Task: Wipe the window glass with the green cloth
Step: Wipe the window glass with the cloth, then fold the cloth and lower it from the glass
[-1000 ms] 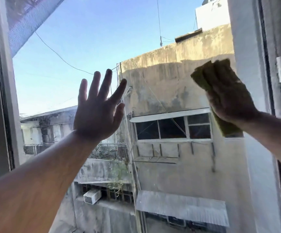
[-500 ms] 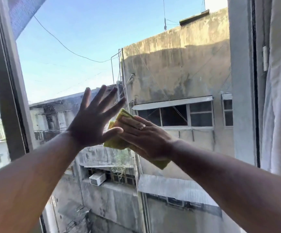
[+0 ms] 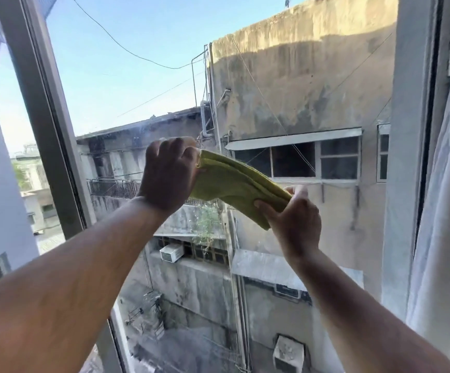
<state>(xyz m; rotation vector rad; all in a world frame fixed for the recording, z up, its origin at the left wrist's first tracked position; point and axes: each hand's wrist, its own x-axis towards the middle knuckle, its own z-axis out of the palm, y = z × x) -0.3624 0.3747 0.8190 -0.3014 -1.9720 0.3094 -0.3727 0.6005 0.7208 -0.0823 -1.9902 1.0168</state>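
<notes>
The window glass (image 3: pixel 143 84) fills most of your view, and through it you see a stained concrete building (image 3: pixel 304 84) from 12 to 3 o'clock and blue sky toward 11 o'clock. A grey window frame (image 3: pixel 43 125) runs slantwise down the 9 o'clock side, from the top edge to the bottom edge. At 3 o'clock a second upright of the frame stands beside a pale curtain (image 3: pixel 444 211) that hangs along the right edge.

Your two bare forearms reach up from 7 and 5 o'clock and meet near the middle of the pane. Your left hand (image 3: pixel 168 176) sits just left of centre, its back toward you and its fingers curled into a closed grip on the upper end of the green cloth (image 3: pixel 234 181). Your right hand (image 3: pixel 296 219) sits lower, toward 4 o'clock from the left one, with its thumb pressed on the near face of the cloth and its fingers wrapped behind, so its grip pinches the lower end.

The cloth is folded into a thick strip and stretches between your hands, sloping down from 10 o'clock to 4 o'clock. You cannot tell whether it touches the pane.

Below the hands, at 6 o'clock, a white air conditioner (image 3: pixel 171 253) sits on a ledge of the building outside.
</notes>
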